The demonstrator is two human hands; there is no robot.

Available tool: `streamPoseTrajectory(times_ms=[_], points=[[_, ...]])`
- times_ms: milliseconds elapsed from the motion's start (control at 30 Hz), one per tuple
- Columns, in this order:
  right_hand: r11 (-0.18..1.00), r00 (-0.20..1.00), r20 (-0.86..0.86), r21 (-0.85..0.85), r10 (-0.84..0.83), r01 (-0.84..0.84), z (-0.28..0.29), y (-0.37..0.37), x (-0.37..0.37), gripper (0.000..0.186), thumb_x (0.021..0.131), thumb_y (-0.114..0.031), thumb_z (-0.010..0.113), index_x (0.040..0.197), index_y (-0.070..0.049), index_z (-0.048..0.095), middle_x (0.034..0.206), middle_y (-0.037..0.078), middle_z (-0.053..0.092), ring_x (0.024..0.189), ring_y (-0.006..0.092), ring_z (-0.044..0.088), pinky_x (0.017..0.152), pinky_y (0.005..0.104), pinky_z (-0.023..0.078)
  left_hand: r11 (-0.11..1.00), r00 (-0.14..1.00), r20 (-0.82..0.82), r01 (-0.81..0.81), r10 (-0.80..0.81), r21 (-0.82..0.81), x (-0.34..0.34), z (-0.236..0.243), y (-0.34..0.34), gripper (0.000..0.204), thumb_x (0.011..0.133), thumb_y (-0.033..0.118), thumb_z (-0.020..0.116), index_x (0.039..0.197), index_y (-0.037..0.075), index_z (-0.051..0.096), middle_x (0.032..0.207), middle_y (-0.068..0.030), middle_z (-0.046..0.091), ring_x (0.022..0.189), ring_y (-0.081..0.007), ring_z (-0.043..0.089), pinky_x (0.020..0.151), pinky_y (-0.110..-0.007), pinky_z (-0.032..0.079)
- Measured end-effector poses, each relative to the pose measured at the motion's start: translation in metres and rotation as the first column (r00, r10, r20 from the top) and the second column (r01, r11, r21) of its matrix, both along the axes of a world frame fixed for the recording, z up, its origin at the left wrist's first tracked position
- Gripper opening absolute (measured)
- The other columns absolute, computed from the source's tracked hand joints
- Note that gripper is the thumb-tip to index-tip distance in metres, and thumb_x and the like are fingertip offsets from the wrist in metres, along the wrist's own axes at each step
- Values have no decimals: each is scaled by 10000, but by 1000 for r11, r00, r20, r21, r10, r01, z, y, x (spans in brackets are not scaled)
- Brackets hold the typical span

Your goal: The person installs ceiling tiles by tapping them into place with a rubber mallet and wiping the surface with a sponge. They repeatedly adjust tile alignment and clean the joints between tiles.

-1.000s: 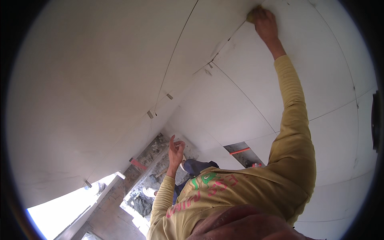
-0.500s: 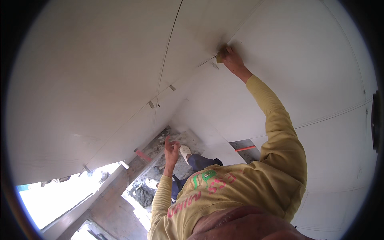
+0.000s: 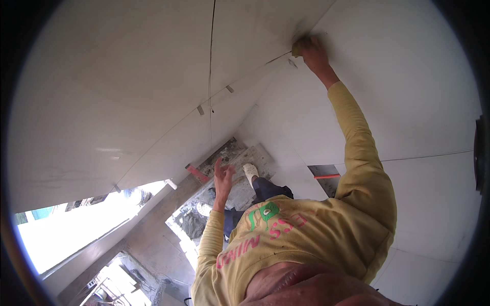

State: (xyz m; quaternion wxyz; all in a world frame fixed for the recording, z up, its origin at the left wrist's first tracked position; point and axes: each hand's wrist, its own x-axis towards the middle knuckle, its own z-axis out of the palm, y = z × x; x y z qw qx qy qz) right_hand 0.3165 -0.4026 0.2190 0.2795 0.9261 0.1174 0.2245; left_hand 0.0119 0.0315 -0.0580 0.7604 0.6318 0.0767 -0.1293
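My right hand (image 3: 315,55) is stretched up and closed on a small yellowish sponge (image 3: 296,51). The sponge is pressed to the corner where two large pale wall panels meet, by the dark seam (image 3: 278,59). Shadow covers part of the fingers there. Lower down, my left hand (image 3: 223,181) hangs in the air in front of the wall. Its fingers are spread and nothing is in them.
Small grey clips (image 3: 200,110) stick out along the seam. A dark recess (image 3: 324,179) with an orange-red pipe opens in the right wall. Below, my feet stand on a dirty board (image 3: 247,153). A bright window opening (image 3: 76,224) lies at the lower left.
My right hand and the sponge have shifted up and to the right in the picture. The whole view has shifted too, and my left hand stays spread and raised.
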Motion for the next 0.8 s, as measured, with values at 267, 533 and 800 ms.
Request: streamPoseTrajectory(times_ms=[267, 533, 800], points=[[967, 915, -334, -34, 227, -252, -3, -38, 14, 364, 832, -22, 642, 1189, -97, 644, 1214, 50, 668, 1245, 276, 544, 1044, 416, 473, 996, 994, -103, -28, 37, 88, -3, 18, -4, 726, 982, 288, 665, 1549, -10, 323, 1129, -146, 706, 943, -205, 706, 804, -319, 539], [981, 973, -191, 172, 127, -94, 37, 1, -64, 515, 828, -59, 708, 1326, -96, 582, 1180, 77, 684, 1215, 291, 577, 998, 431, 514, 961, 931, 242, 276, -274, 28, 121, 94, -156, 412, 1014, 232, 622, 1348, -9, 603, 1061, -90, 735, 903, -187, 730, 774, -310, 563], [481, 932, 351, 835, -93, -267, -29, 1, -111, 661, 820, -80, 771, 1415, -42, 487, 1301, 210, 602, 1122, 378, 621, 917, 463, 553, 938, 964, -94, 215, -248, -271, 293, 196, -310, 338, 1005, 386, 607, 1156, 88, 662, 996, -23, 668, 794, -159, 623, 678, -312, 483]])
